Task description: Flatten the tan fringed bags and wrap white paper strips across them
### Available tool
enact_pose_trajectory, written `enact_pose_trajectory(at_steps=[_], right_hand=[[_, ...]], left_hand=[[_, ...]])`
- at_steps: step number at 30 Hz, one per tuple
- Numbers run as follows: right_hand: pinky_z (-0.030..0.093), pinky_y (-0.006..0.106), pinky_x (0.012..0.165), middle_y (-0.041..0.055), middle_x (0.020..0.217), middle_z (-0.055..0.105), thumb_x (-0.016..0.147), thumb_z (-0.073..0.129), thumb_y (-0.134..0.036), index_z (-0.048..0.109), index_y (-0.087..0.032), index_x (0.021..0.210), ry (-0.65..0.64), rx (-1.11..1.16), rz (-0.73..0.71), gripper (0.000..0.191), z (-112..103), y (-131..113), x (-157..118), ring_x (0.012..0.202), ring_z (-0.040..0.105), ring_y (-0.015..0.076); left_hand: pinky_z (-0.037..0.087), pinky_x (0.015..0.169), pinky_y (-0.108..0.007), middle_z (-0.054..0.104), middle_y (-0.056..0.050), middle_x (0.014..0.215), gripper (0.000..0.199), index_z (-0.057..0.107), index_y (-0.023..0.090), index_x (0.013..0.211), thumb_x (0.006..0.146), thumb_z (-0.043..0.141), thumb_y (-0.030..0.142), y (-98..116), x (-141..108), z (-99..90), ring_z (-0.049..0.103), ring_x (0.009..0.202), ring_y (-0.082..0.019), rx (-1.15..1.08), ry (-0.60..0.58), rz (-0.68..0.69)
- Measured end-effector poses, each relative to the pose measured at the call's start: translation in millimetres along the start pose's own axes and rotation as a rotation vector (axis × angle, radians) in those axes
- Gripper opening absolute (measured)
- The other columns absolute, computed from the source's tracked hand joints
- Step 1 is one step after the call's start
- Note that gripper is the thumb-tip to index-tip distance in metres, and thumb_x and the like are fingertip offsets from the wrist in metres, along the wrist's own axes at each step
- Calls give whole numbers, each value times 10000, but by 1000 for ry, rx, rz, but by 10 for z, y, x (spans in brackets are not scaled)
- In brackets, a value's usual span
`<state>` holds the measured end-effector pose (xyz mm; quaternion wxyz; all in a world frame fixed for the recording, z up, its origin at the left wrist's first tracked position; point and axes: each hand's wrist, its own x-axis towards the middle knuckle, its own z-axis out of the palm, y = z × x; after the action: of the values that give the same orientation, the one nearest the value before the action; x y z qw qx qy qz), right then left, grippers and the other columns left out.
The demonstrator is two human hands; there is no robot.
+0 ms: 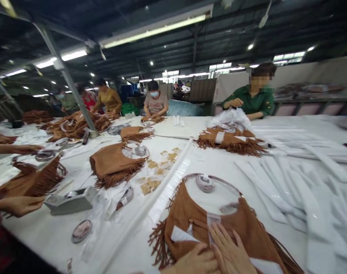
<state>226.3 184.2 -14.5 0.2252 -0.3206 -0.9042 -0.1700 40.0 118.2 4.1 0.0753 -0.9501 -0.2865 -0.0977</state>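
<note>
A brown fringed handbag (250, 228) lies flat in front of me, its handle curving away and a wrapped, coiled strap (204, 182) inside the loop. My right hand (232, 249) rests palm down on the bag, fingers stretched out and touching a clear strip (213, 220) at its upper edge. Close beside it, my left hand (192, 262) lies low on the bag with fingers slightly bent; its fingertips are partly covered by the right hand. A white paper piece (183, 234) sits on the bag, left of my hands.
White strips (276, 186) spread over the right of the table. Left are a grey tape dispenser (72, 199), tan tags (150, 185) and another fringed bag (110, 161). A co-worker's hands (21, 205) handle a bag at far left. Several people work across the table.
</note>
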Motion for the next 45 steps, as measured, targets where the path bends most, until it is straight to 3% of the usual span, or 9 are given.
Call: enact_pose_trajectory(at_steps=[5,10,13,17,21,27,32,38,45], right_hand=[[349,581,1052,98,1418,496,959,328,-306,445,-227,1376,-332,326,161,440,-415,-89,190,1309,444,269],[470,418,971,106,1201,644,936,414,-246,549,-211,1244,-195,597,282,338,-992,-207,-204,1125,573,209],[526,329,830,65,1047,670,916,454,-191,591,-245,1150,-249,669,250,277,-1247,-461,-662,954,621,177],[542,345,781,81,1032,639,794,656,-187,564,-213,1200,-309,575,330,416,-1191,-846,-1015,908,624,213],[508,305,657,47,835,603,840,591,-163,647,-207,905,-259,439,406,97,-1030,-1007,-987,748,597,183],[474,397,783,120,1030,606,850,611,-349,575,-176,1193,-8,217,364,386,-1013,-841,-811,933,561,253],[422,348,696,74,925,629,880,527,-160,637,-204,1065,-67,101,197,220,-912,-632,-744,799,528,200],[446,316,714,61,861,639,912,448,-113,609,-142,1111,-130,151,-93,258,-957,-263,-844,784,531,170],[441,385,850,85,1049,639,874,469,-142,562,-190,1209,-213,292,-12,351,-1288,-411,-926,945,555,204]], left_hand=[[248,1105,-438,488,-142,1383,501,401,126,1357,870,444,238,45,-100,-306,364,1324,-247,-313,-61,-81],[220,1137,-436,452,-124,1427,517,414,159,1354,842,446,218,86,-149,-365,351,1350,-242,-447,-88,-75],[224,1137,-462,475,-123,1405,435,478,179,1289,892,455,354,194,-147,-354,371,1338,-253,-460,-46,-170],[204,1133,-539,423,-166,1442,566,431,145,1328,863,528,453,339,-146,-241,305,1377,-308,-412,-28,-258],[224,1135,-524,377,-150,1480,532,369,144,1381,865,463,238,386,-172,-160,266,1402,-284,-367,-44,-259],[218,1141,-528,369,-147,1485,610,357,135,1391,793,471,186,388,-162,-177,258,1403,-288,-352,-74,-260],[211,1143,-528,349,-151,1494,602,354,124,1387,797,456,177,436,-146,-167,244,1407,-291,-330,-94,-294],[218,1133,-534,334,-171,1497,534,356,135,1388,859,411,173,494,-100,-146,245,1407,-306,-280,-125,-263],[228,1128,-520,326,-172,1503,542,334,151,1413,876,407,164,496,-103,-97,255,1405,-305,-250,-127,-250]])
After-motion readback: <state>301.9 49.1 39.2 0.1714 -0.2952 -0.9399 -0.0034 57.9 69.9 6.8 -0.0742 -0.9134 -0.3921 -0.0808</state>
